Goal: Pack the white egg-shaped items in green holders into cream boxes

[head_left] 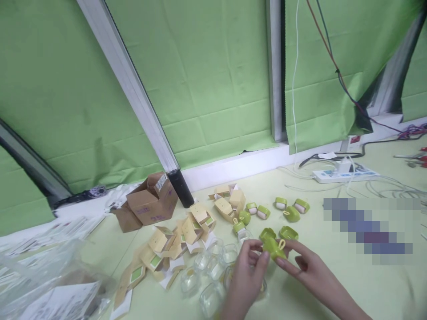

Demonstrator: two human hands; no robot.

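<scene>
Tabletop (376, 289) stretches beyond the right hand (305, 264); clear containers (213, 269) crowd the left hand (248, 271). Both hands' fingers pinch a glossy green plastic shell (272, 248) with a yellow loop (284, 244).

Apparently a workroom: small cartons (202, 214), clear containers (215, 268) and a power strip (326, 177) share one tabletop (313, 231).

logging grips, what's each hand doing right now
Left hand: closed, holding the green looped piece.
Right hand: closed, holding the same green looped piece.
</scene>
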